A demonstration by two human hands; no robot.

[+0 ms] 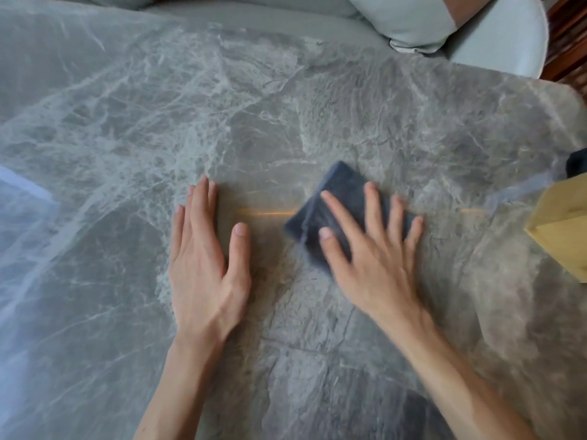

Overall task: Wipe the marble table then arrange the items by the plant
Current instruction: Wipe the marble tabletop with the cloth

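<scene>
- The cloth (pixel 335 188) is a dark blue-grey folded rag. It's lying flat on the marble table (pixel 222 106), a bit right of the middle, turned so one corner points away from the person.
- The right hand (pixel 374 265) is on top of the cloth with its fingers spread wide and straight. The palm presses down, nothing's curled round it.
- The left hand (pixel 203 271) is just left of the cloth, not touching it. It's flat on the marble with the fingers together and the thumb out.
- The table is grey stone with pale veins, and there's a thin orange streak of light on both sides of the cloth.
- The cloth's near half is hidden under the hand, and both are smeared with blur, so I can't make out the weave.
- Right of the cloth, a yellow wooden block (pixel 562 230) is cut off by the edge.
- Above that there's a dark thing (pixel 576 165), too clipped to tell what it is.
- Far beyond the cloth is a pale cushion (pixel 409 20).
</scene>
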